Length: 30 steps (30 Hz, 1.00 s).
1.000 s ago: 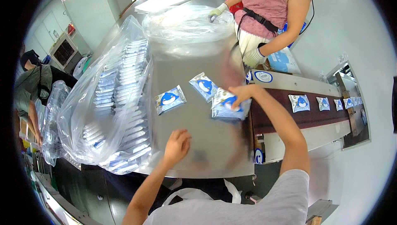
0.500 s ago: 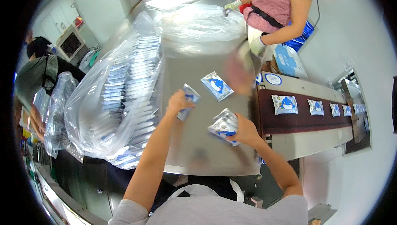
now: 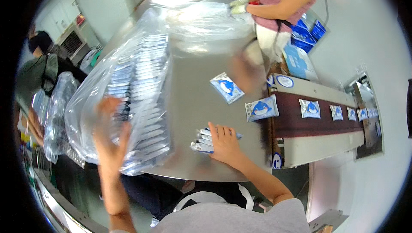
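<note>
My right hand (image 3: 225,144) is wrapped over several small blue-and-white packets (image 3: 203,142), pressed together in a row on the metal table. My left hand (image 3: 110,136), blurred by motion, is at the near left side of a large clear plastic bag (image 3: 81,123). Its thumb stands apart from the fingers, and I see nothing held in it. Inside the bag, packets (image 3: 148,89) stand packed in long rows. Beyond my right hand, one packet (image 3: 227,88) lies flat on the table. Another packet (image 3: 262,108) straddles the table's right edge and the conveyor's end.
A conveyor belt (image 3: 289,123) at the right carries several spaced packets (image 3: 310,108). Across the steel table (image 3: 193,76), a gloved co-worker (image 3: 285,1) holds clear plastic sheeting (image 3: 206,23). At the left, another person (image 3: 32,74) stands beside more clear plastic (image 3: 62,117).
My left hand has left the packet near the table's middle and moved left to the bag. My right hand has moved left and nearer, now over several packets. Packets on the belt have shifted left.
</note>
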{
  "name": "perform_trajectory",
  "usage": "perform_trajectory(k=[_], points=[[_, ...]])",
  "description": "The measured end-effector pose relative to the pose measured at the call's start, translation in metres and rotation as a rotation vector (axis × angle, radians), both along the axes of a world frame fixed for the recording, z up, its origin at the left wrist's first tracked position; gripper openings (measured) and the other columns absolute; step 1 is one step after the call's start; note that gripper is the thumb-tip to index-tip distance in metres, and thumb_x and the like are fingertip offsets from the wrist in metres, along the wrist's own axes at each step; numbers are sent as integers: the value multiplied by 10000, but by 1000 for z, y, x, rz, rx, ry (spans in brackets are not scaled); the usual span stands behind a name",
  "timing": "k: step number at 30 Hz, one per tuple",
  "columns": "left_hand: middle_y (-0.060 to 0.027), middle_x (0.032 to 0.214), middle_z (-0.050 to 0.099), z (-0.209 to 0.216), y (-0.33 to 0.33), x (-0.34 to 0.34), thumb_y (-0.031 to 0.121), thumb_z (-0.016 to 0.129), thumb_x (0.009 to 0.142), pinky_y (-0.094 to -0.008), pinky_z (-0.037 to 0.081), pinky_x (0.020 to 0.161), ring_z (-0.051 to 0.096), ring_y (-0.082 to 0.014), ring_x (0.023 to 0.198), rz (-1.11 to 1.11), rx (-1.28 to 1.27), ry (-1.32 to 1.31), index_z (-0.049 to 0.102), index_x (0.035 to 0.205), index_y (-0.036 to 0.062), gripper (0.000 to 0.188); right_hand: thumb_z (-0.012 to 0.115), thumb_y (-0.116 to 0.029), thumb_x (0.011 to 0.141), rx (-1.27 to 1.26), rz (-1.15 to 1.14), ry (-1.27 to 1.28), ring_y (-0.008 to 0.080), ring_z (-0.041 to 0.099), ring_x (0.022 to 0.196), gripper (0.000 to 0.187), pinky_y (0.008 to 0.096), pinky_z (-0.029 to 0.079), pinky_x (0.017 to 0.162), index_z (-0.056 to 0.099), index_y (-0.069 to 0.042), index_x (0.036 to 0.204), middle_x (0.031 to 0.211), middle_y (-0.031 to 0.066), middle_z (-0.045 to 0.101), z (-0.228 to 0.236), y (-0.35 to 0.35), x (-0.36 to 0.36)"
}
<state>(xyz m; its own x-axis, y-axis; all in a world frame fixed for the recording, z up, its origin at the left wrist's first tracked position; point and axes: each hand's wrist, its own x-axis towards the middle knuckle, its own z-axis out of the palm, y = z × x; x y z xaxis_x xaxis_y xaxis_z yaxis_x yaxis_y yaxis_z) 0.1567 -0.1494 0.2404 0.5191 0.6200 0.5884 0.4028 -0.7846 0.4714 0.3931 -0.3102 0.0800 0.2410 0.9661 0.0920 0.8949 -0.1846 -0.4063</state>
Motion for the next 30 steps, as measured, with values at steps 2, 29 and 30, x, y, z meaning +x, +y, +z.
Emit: perform_trajectory(k=[2, 29, 30], points=[[-190, 1239, 509, 37, 51, -19, 176, 676, 764, -403, 351, 1003, 451, -368, 1180, 122, 218, 279, 538, 1200, 8, 487, 841, -364, 536, -202, 22, -78, 343, 488, 1115, 1068, 448, 349, 972, 276, -21, 1375, 1192, 200, 512, 0, 18, -4], [-169, 1163, 571, -236, 209, -219, 348, 417, 943, -406, 440, 912, 562, -287, 1046, 697, -173, -65, 475, 1259, -30, 496, 536, -700, 723, -114, 668, -112, 422, 369, 1248, 980, 608, 260, 993, 292, -38, 1403, 1333, 268, 401, 50, 351, -202], [-170, 1164, 571, -260, 198, -207, 347, 416, 944, -406, 440, 912, 560, -287, 1048, 607, -391, -238, 475, 1258, -32, 496, 471, -740, 745, -104, 610, -111, 432, 329, 1280, 984, 617, 238, 1007, 279, -49, 1417, 1375, 277, 353, 44, 349, -197]])
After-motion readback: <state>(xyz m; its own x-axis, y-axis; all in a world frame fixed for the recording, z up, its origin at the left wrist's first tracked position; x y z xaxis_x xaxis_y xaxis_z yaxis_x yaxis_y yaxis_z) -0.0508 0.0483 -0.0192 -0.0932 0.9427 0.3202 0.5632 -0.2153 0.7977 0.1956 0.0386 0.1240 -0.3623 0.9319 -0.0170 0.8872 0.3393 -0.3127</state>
